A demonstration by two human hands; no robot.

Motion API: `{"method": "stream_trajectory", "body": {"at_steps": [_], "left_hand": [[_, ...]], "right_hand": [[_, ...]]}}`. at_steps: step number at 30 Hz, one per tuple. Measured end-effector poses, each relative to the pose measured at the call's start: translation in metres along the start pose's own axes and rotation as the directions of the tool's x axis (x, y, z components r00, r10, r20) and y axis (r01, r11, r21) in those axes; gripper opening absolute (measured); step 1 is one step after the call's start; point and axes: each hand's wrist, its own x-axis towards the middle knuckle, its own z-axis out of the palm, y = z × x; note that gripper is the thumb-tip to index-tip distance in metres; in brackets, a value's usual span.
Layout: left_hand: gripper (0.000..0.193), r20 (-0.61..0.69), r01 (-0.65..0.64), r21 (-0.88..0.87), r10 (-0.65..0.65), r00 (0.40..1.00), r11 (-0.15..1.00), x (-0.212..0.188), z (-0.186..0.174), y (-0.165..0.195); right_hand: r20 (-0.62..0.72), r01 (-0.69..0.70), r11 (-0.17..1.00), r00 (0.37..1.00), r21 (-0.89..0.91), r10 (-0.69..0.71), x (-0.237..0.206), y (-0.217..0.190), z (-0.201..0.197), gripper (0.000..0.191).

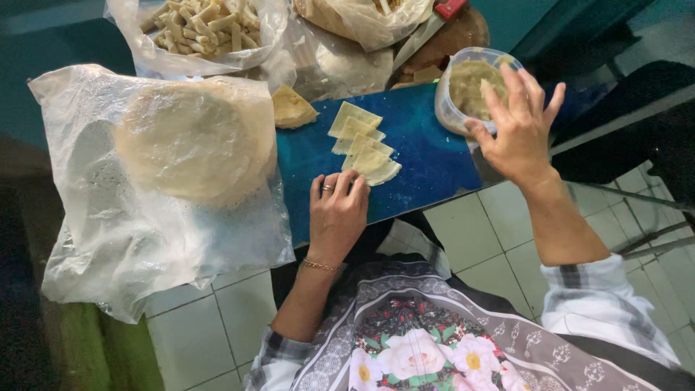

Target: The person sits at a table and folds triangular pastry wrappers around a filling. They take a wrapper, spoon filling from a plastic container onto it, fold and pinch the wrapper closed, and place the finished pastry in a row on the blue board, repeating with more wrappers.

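Two bare hands work over a blue board (427, 156). The left hand (337, 213) lies knuckles up, fingertips pressed on the near edge of the lowest wrapper piece (373, 165), pinning rather than gripping it. The right hand (517, 123) has its fingers spread and dips into a clear plastic tub (452, 108) of pale filling (470, 83); whether it has pinched any filling cannot be told. The wrapper pieces are thin, cream-coloured and roughly wedge-shaped, overlapping in a row that runs from the left hand up and away toward the folded pastry (292, 108). Bare board shows between row and tub. A stack of round sheets (192, 137) on crumpled plastic (108, 217) lies just left of the board.
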Motion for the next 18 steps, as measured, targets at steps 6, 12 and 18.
{"method": "stream_trajectory", "body": {"at_steps": [6,12,18], "left_hand": [[0.012,0.017,-0.003,-0.007,0.003,1.0,1.0,0.0,-0.004,0.001],[0.013,0.012,-0.017,0.01,0.017,1.0,1.0,0.001,-0.005,0.001],[0.012,0.003,-0.019,0.005,0.019,1.0,1.0,-0.001,-0.003,0.0]], "right_hand": [[-0.144,-0.006,0.992,0.99,-0.128,-0.013,-0.049,0.002,0.037,0.051],[-0.17,-0.038,0.966,0.985,-0.256,-0.006,-0.072,-0.004,0.044,0.048],[-0.255,-0.053,0.963,0.967,-0.265,-0.017,-0.071,0.009,0.012,0.028]]}}
